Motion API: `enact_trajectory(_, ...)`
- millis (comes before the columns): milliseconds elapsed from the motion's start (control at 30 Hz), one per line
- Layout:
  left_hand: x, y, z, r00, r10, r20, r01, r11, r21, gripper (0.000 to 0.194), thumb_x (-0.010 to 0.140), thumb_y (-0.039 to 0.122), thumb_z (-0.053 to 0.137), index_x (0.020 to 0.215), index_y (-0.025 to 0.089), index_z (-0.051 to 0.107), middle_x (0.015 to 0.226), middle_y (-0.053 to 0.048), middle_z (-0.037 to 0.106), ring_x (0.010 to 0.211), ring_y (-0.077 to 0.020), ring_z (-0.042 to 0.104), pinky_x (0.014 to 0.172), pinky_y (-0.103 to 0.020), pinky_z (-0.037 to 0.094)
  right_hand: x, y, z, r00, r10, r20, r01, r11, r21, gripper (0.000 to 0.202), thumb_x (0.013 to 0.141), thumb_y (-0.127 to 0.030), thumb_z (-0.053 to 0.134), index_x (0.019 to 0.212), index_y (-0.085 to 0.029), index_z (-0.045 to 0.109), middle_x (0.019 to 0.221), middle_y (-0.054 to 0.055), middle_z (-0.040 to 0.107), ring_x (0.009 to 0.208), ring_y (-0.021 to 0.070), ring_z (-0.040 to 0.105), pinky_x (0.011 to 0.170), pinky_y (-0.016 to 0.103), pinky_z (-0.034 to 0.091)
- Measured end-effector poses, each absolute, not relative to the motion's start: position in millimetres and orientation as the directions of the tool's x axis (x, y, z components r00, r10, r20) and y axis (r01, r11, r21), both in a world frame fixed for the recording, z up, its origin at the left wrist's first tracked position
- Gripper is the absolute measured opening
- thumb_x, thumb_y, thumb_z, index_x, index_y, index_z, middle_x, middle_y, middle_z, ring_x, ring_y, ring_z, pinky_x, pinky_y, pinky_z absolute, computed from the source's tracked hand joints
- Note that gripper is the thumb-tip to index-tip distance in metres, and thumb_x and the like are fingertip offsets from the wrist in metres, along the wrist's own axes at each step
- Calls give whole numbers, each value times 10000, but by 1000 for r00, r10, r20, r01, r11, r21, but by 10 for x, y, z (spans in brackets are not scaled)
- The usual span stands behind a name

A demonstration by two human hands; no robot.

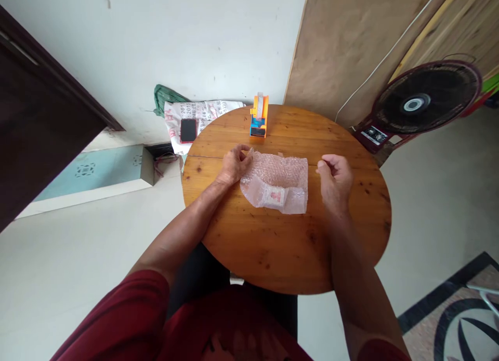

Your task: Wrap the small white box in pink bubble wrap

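A sheet of clear bubble wrap (278,169) lies on the round wooden table, its near edge folded over. A small flat item with a red mark (277,195) shows through the fold, too blurred to name. My left hand (234,165) is at the wrap's far left corner, thumb and fingers closed on its edge. Just right of the wrap and apart from it is my right hand (336,179), raised with thumb and fingers curled together. Whatever it may pinch is too small to make out. An orange and blue tape dispenser (259,123) stands beyond the wrap.
The wooden table (268,246) has a rounded edge close to my body. A black phone (188,130) rests on a printed white sack (206,111) behind the table's left side. A dark fan (417,104) stands off the right edge, and a white wall closes the back.
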State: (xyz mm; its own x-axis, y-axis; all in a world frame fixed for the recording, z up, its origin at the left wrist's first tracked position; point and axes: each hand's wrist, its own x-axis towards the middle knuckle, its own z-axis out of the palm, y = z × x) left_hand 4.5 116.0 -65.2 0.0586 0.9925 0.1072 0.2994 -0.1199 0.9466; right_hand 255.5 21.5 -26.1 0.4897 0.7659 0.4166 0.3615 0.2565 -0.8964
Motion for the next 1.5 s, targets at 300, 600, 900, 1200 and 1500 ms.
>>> enact_trajectory(300, 21, 1171, -671, 100, 975, 199, 469, -223, 855, 363, 726, 186, 629, 1088, 186, 658, 622, 54, 562, 562, -114, 467, 586, -234, 339, 2153, -157, 164, -177, 976, 127, 432, 193, -881, 167, 924, -360, 606, 960, -311, 761, 967, 17, 740, 998, 255, 640, 943, 378, 425)
enact_trajectory(600, 10, 1144, -700, 126, 965, 230, 571, -260, 779, 322, 772, 200, 618, 1090, 199, 667, 630, 47, 549, 569, -117, 457, 596, -238, 339, 2407, -55, 126, -289, 957, -10, 693, 202, -692, 265, 934, -400, 549, 764, -272, 708, 747, 1, 678, 707, 185, 564, 673, 316, 383)
enact_trajectory(900, -68, 896, -173, 174, 934, 313, 399, -358, 844, 199, 803, 209, 634, 985, 163, 701, 875, -42, 685, 745, -123, 579, 689, -228, 445, 2527, -104, 248, -484, 844, -233, 630, 151, -762, 386, 945, -477, 507, 745, -264, 759, 704, -11, 712, 641, 168, 607, 595, 292, 417)
enact_trajectory(1200, -174, 399, -127, 486, 869, -97, 359, -97, 928, 302, 760, 285, 716, 1041, 186, 665, 844, -24, 658, 535, -75, 518, 438, -179, 357, 2466, -66, 88, -451, 829, -330, 527, -51, -848, 297, 864, -363, 637, 601, -232, 677, 600, 12, 719, 459, 145, 625, 404, 236, 411)
enact_trajectory(1500, -360, -62, -297, 559, 825, -82, 679, -399, 616, 821, 774, 309, 742, 1505, 242, 372, 1173, -97, 654, 883, -214, 674, 726, -319, 541, 2491, 58, -199, -206, 967, -147, 486, -30, -874, 204, 759, -242, 724, 955, -270, 675, 510, -66, 634, 369, 126, 516, 401, 251, 332)
